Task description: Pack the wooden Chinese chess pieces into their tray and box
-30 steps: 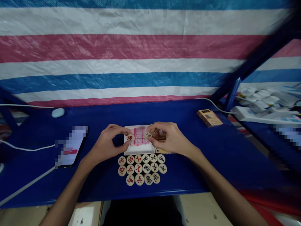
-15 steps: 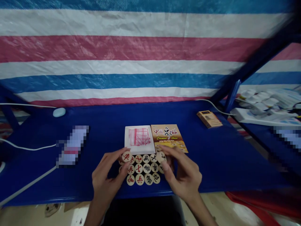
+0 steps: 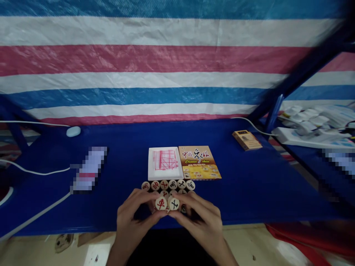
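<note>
My left hand pinches a round Chinese chess piece with a red character between thumb and fingers. A similar piece with a black character is gripped by my right hand. The two pieces are side by side, almost touching, in front of my body. Behind them, more round pieces stand in rows on the blue table, red characters to the left and black to the right. My fingers hide much of the nearer rows. Whether other pieces lie under the two held ones, I cannot tell.
Beyond the rows lie a white square tray with pink lines and a Chinese chess box. A small tan carton sits at right; a blurred phone, cables and a pale case are at left. A power strip stands far right.
Both hands have come together and toward my body, each carrying a piece inward from its outer side of the rows. The back row now shows more fully.
</note>
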The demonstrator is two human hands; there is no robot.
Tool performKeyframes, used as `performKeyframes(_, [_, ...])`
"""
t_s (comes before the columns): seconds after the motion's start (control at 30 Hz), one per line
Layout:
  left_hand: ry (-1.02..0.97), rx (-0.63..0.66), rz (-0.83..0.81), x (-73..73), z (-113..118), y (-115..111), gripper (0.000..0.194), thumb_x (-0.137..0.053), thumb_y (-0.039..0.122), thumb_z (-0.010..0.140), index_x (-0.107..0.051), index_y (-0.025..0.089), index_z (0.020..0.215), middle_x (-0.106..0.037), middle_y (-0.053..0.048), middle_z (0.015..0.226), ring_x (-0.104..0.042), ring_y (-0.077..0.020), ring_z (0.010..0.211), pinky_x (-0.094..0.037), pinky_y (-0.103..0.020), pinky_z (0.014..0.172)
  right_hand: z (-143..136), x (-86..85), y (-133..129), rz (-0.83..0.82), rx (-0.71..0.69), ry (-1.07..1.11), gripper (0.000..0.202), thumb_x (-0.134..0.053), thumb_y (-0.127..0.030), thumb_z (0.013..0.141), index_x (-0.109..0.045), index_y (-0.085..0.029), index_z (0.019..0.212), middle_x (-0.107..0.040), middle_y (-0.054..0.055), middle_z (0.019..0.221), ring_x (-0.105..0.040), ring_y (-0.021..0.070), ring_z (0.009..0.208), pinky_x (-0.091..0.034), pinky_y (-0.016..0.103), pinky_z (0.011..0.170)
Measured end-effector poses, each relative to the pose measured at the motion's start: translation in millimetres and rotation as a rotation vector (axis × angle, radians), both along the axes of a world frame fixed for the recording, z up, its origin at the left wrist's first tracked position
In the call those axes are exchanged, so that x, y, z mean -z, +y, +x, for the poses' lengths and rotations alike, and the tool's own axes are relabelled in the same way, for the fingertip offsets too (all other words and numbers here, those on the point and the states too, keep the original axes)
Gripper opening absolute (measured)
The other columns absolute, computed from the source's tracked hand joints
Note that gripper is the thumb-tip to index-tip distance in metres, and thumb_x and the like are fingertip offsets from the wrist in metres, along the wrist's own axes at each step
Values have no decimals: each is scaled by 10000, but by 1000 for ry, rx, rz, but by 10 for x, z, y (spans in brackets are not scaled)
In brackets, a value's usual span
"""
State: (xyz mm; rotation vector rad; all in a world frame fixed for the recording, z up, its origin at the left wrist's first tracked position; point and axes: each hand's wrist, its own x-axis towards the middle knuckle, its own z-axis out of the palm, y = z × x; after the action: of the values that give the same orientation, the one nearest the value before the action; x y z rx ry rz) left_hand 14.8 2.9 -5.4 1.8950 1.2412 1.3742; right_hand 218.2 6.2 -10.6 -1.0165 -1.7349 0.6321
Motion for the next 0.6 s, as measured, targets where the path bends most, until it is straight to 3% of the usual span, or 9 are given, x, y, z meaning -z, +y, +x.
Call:
performKeyframes(0.37, [66, -14, -23, 44, -22, -14, 315, -759, 198, 854, -664, 296, 1138, -747, 18, 989, -675, -119, 706, -565, -336, 803, -34, 62, -20, 21, 17, -33, 512, -694, -132, 863, -625, -341, 1326, -680, -5, 886, -554, 101, 547, -538, 274, 533])
performKeyframes(0.6, [47, -10, 10, 2, 13, -1, 286, -707, 138, 854, -651, 276, 1099, -753, 27, 945, -670, -94, 641, -581, -263, 705, -40, 71, -25, 39, 11, -75, 494, -690, -148, 865, -619, -336, 1316, -700, -13, 876, -606, 121, 587, -561, 293, 569])
